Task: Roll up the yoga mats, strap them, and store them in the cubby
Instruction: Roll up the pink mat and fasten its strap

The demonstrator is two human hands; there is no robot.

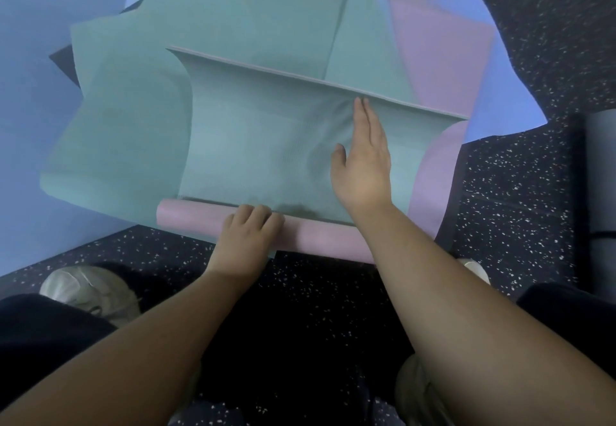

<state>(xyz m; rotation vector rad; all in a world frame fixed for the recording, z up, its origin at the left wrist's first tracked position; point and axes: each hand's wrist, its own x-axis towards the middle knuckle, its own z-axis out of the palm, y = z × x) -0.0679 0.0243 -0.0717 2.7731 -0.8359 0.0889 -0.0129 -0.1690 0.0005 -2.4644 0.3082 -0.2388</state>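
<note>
Both bare forearms reach forward from the bottom of the view, over dark trousers and a pale shoe (90,289) on the speckled black floor (520,192). Left hand (248,235): its fingers (263,213) are curled over the top of the pink rolled part (190,217) of a yoga mat, pressing down on the roll near its middle; whether the thumb wraps underneath cannot be told. Right hand (365,155): its fingers (363,112) lie straight and together, palm flat on the green face of the mat (240,145), with the thumb spread toward the left hand. Their tips almost touch the mat's far edge (300,75), which lifts up in a thin raised line. This mat is green on top and pink beneath, its unrolled stretch running from the roll under the left hand to that lifted edge. Beyond the right fingertips other mats lie spread and overlapping: more green ones (126,98), a pink one (443,58) to the right, and light blue ones (30,92) under them all. Right of the right hand, at the frame edge, a dark rolled mat (596,172) lies on the floor.
</note>
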